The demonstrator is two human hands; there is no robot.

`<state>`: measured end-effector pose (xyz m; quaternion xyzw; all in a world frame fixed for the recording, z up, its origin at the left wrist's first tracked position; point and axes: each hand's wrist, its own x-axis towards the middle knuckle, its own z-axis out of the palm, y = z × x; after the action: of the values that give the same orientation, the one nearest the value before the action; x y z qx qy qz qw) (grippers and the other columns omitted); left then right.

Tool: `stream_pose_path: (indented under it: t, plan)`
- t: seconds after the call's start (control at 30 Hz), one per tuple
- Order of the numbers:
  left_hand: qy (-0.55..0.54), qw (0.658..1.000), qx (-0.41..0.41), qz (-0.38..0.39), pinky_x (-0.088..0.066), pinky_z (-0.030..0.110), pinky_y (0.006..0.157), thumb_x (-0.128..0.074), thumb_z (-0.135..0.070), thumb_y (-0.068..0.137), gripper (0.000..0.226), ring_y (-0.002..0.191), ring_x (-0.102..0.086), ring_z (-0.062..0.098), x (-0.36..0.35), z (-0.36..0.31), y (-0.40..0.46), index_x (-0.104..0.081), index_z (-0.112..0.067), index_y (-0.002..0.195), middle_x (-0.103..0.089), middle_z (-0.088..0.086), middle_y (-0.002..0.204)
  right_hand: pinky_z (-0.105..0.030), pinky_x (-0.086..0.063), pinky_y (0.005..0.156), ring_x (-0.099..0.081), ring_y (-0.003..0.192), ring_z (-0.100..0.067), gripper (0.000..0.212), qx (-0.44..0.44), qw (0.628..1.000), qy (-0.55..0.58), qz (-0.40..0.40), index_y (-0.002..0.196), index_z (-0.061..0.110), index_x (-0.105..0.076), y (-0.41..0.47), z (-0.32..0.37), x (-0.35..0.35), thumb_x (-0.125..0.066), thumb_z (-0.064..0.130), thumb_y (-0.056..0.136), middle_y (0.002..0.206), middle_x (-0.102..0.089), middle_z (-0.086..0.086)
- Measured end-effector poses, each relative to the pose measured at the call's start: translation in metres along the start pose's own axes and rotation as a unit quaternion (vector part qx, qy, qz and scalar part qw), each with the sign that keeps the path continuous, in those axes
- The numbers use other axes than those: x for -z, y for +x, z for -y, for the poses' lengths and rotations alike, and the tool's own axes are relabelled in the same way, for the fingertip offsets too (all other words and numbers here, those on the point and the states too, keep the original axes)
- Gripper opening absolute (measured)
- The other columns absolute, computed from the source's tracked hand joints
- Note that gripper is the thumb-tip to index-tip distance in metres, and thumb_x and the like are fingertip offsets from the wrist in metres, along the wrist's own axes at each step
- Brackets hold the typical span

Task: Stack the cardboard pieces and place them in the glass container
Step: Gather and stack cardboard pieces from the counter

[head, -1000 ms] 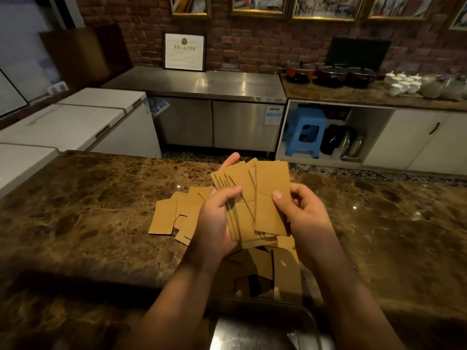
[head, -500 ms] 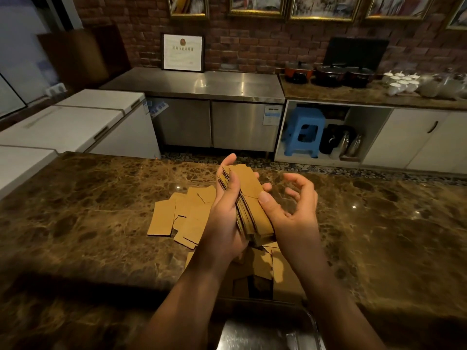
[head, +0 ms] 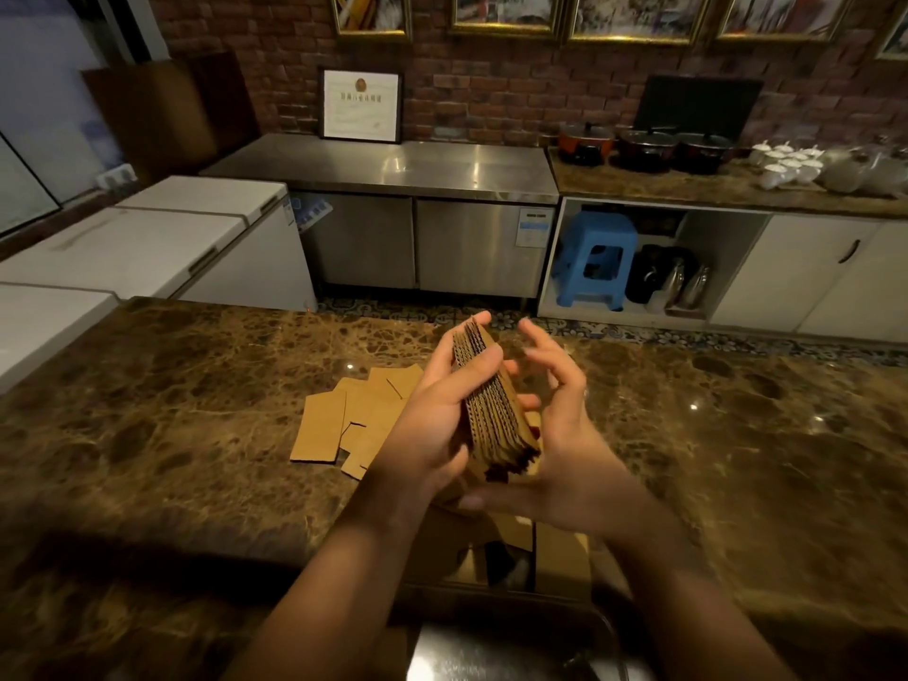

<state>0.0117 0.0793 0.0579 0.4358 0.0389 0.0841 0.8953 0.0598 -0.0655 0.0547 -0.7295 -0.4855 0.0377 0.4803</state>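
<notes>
Head view is showing the left hand [head: 432, 425] gripping a squared stack [head: 494, 405] above the counter [head: 196, 435] (right hand [head: 565, 435] loosely spread beside it), while loose pieces [head: 344, 420] are still waiting and no container is showing.

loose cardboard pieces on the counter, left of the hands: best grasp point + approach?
Take the far-left piece by its left edge, coming in low from the left. It lies flat on the counter with that edge free; its right side is tucked against the other pieces.
</notes>
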Motion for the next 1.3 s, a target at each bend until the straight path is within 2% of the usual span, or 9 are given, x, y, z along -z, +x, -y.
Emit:
stream_pose_path:
  t: [0.07, 0.2, 0.43, 0.57, 0.7, 0.87, 1.03, 1.13, 1.3]
  plan:
    - [0.033, 0.998, 0.046, 0.023, -0.061, 0.056, 0.079, -0.08, -0.023, 0.074, 0.081, 0.096, -0.072, 0.041, 0.007, -0.003, -0.001, -0.045, -0.044, 0.143, -0.072, 0.024, 0.115, -0.017, -0.035, 0.107, -0.005, 0.146, 0.016, 0.151, -0.068, 0.995, -0.012, 0.079, 0.142, 0.064, 0.023, 0.006, -0.004, 0.02, -0.09, 0.07, 0.042, 0.16, 0.018, 0.032]
    - [0.019, 0.996, 0.09, 0.018, -0.061, 0.042, 0.073, -0.085, -0.014, 0.067, 0.114, 0.105, -0.072, 0.031, 0.005, 0.002, 0.0, -0.02, -0.052, 0.152, -0.046, 0.015, 0.152, -0.035, -0.025, 0.113, -0.016, 0.153, -0.01, 0.158, -0.053, 0.987, -0.075, 0.13, 0.143, 0.061, 0.025, 0.017, -0.007, 0.031, -0.093, 0.068, 0.039, 0.161, 0.0, 0.035]
    - [-0.014, 0.997, 0.078, -0.004, -0.061, 0.039, 0.071, -0.085, -0.015, 0.063, 0.111, 0.103, -0.073, 0.031, -0.001, 0.006, -0.001, -0.026, -0.047, 0.153, -0.055, 0.012, 0.137, -0.023, -0.032, 0.106, -0.027, 0.147, -0.011, 0.15, -0.029, 0.99, -0.073, 0.117, 0.143, 0.062, 0.025, 0.013, -0.008, 0.024, -0.091, 0.059, 0.047, 0.162, -0.008, 0.022]
    - [-0.014, 0.997, 0.081, 0.006, -0.061, 0.04, 0.075, -0.076, -0.012, 0.075, 0.098, 0.111, -0.07, 0.032, 0.006, 0.013, 0.001, -0.027, -0.047, 0.153, -0.056, 0.012, 0.141, 0.0, -0.015, 0.107, 0.0, 0.139, 0.023, 0.152, -0.003, 0.985, -0.103, 0.141, 0.14, 0.063, 0.028, 0.013, -0.004, 0.022, -0.094, 0.053, 0.049, 0.146, 0.012, 0.051]
    - [0.016, 0.997, 0.071, -0.011, -0.06, 0.04, 0.082, -0.073, -0.017, 0.078, 0.091, 0.117, -0.067, 0.029, 0.013, 0.02, 0.006, -0.029, -0.045, 0.153, -0.052, 0.01, 0.148, -0.016, -0.016, 0.109, 0.001, 0.134, 0.027, 0.15, -0.01, 0.981, -0.132, 0.145, 0.14, 0.065, 0.023, 0.015, -0.006, 0.015, -0.096, 0.047, 0.05, 0.135, 0.013, 0.059]
    - [-0.175, 0.975, 0.072, -0.114, -0.061, 0.054, 0.072, -0.071, -0.032, 0.079, 0.044, 0.093, -0.074, 0.036, 0.039, 0.023, 0.005, -0.069, -0.028, 0.123, -0.075, 0.02, 0.109, -0.029, -0.03, 0.114, -0.02, 0.145, 0.003, 0.122, -0.192, 0.981, 0.009, -0.003, 0.15, 0.06, 0.008, 0.014, -0.034, 0.023, -0.072, 0.083, 0.06, 0.165, 0.002, 0.024]
    - [-0.259, 0.949, 0.064, -0.168, -0.052, 0.055, 0.094, -0.073, -0.035, 0.079, 0.031, 0.099, -0.069, 0.033, 0.076, 0.018, -0.002, -0.069, -0.021, 0.106, -0.066, 0.016, 0.116, -0.039, -0.049, 0.092, -0.057, 0.123, -0.03, 0.127, -0.525, 0.819, -0.191, 0.13, 0.141, 0.011, -0.047, -0.026, -0.075, 0.012, -0.052, 0.099, 0.051, 0.143, -0.056, -0.013]
    - [-0.247, 0.949, 0.069, -0.186, -0.056, 0.048, 0.083, -0.061, -0.018, 0.089, 0.023, 0.093, -0.07, 0.032, 0.074, 0.023, 0.003, -0.063, -0.022, 0.112, -0.066, 0.016, 0.115, -0.036, -0.054, 0.081, -0.064, 0.102, -0.024, 0.106, -0.527, 0.803, -0.233, 0.153, 0.113, 0.01, -0.058, -0.039, -0.079, -0.016, -0.067, 0.092, 0.046, 0.113, -0.067, -0.006]
    - [-0.243, 0.947, 0.084, -0.193, -0.06, 0.047, 0.081, -0.057, -0.015, 0.093, 0.027, 0.087, -0.073, 0.032, 0.067, 0.03, 0.006, -0.062, -0.022, 0.119, -0.072, 0.016, 0.104, -0.031, -0.046, 0.074, -0.055, 0.094, -0.018, 0.07, -0.505, 0.832, -0.213, 0.08, 0.114, 0.014, -0.048, -0.039, -0.084, -0.036, -0.088, 0.048, 0.068, 0.121, -0.061, -0.007]
